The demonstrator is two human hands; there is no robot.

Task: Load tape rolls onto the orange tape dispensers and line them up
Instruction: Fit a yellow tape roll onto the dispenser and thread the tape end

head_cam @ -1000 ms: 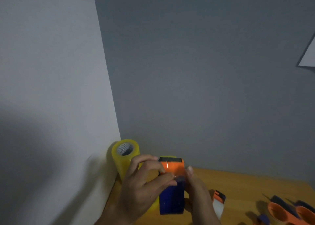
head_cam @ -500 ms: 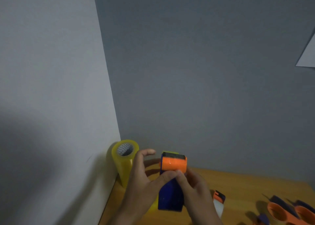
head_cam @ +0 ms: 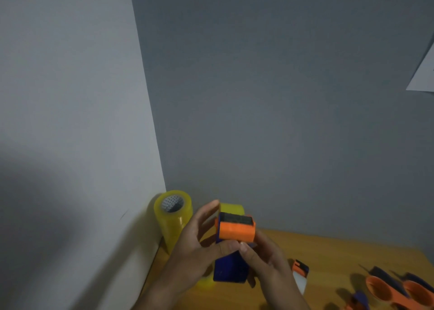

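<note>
I hold an orange and blue tape dispenser (head_cam: 235, 232) upright above the wooden table (head_cam: 333, 258). A yellow tape roll (head_cam: 231, 208) sits on it, mostly hidden behind its orange head. My left hand (head_cam: 199, 241) grips the dispenser from the left, thumb across the front. My right hand (head_cam: 265, 258) pinches it from the right just below the orange head. A tall stack of yellow tape rolls (head_cam: 173, 218) stands in the wall corner, left of my hands.
Another orange dispenser with a white roll (head_cam: 300, 274) lies on the table to the right of my hands. Two more orange and blue dispensers (head_cam: 399, 288) lie at the lower right. Walls close in at the left and behind.
The dispenser's orange head has tilted back toward the wall, showing more of its black top. My left fingers have spread and straightened along its left side.
</note>
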